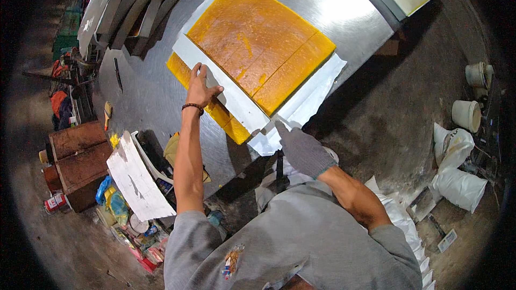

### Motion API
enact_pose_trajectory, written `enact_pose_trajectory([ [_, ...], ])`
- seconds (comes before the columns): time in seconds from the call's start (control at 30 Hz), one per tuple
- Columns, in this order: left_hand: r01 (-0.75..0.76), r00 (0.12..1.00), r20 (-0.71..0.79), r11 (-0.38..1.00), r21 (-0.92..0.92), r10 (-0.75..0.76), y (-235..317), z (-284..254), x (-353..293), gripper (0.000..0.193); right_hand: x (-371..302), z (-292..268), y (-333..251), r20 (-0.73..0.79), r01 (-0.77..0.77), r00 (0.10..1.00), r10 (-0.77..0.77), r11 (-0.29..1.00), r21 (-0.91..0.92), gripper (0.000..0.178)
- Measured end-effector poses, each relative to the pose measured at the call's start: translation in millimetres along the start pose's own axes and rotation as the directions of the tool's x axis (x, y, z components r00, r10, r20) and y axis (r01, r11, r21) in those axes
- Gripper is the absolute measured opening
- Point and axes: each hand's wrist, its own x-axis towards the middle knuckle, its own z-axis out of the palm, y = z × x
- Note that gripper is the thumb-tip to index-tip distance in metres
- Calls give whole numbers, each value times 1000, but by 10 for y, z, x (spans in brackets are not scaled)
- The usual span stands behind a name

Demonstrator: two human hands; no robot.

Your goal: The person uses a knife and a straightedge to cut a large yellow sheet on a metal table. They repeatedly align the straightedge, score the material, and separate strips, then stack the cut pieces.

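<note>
A large yellow slab with a browned, cake-like top (258, 37) rests on white paper (322, 83) on a metal table (145, 83). Straight cut lines cross its top. Along its left side lies a long, flat white strip (236, 96), with a narrow cut yellow piece (235, 130) beyond it. My bare left hand (200, 90) lies over the strip and the narrow piece, fingers and thumb apart. At the slab's near corner is my right hand (305, 149) in a grey knit glove, its index finger stretched forward and the others curled. What it grips is hidden.
Metal frames (145, 8) stand at the table's far left. A dark, thin tool (117, 75) and a brush (108, 115) lie left of my arm. Nearer are a white board (141, 180) and a brown box (80, 164). White buckets (466, 116) and sacks (459, 185) line the right floor.
</note>
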Motion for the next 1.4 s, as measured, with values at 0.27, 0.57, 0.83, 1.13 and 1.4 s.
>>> enact_pose_trajectory([
  [0.27, 2, 1000, 7, 999, -47, -1, 13, -1, 7, 101, -190, 2, 29, 8, -24, 1000, 23, 1000, 11, 62],
  [0.57, -7, 1000, -22, 1000, -22, 6, 7, 20, -4, 101, -647, 92, 163, 5, -69, 998, 69, 996, 61, 57],
  [0.83, -43, 998, -36, 999, 33, 44, -153, 54, 40, 98, -171, 660, 622, -43, -40, 998, 48, 984, 172, 57],
  [1.13, 5, 989, -145, 984, 180, 21, 150, 5, -54, 82, -1855, 307, 839, 115, -314, 947, 301, 941, 129, 59],
  [1.4, -617, 738, -426, 779, -110, 524, 1876, 378, -941, 43, -1701, -71, 737, -732, -192, 674, 101, 980, -43, 44],
])
